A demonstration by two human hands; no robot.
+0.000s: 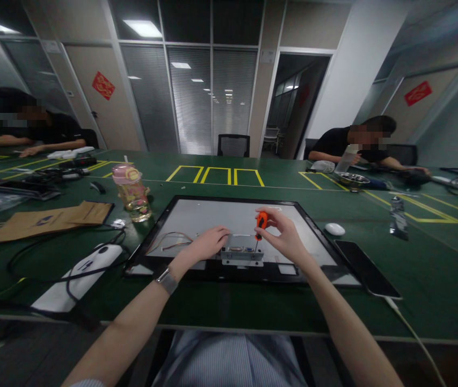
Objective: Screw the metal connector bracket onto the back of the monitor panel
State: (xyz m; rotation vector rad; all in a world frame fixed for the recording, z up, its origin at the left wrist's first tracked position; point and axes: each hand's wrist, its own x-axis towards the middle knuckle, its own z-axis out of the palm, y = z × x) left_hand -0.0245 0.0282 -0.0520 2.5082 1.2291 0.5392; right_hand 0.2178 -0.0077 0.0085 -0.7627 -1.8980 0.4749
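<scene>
My right hand [287, 236] is closed round the handle of an orange and black screwdriver [262, 221]. The shaft points down at the right part of a grey metal bracket [242, 257], which has ports along its face. My left hand [210, 242] is closed at the bracket's left end, with the fingertips partly hidden. Under both hands lies a flat display panel [229, 210], its pale back facing up inside a black frame. Loose thin wires [172, 240] lie on the panel, left of my left hand.
A phone [368, 269] with a cable and a white mouse [335, 229] lie to the right. On the left are a white power strip [79, 277], black cables, a brown paper bag [53, 221] and a pink drink bottle [130, 188]. Other people sit across the green table [212, 306].
</scene>
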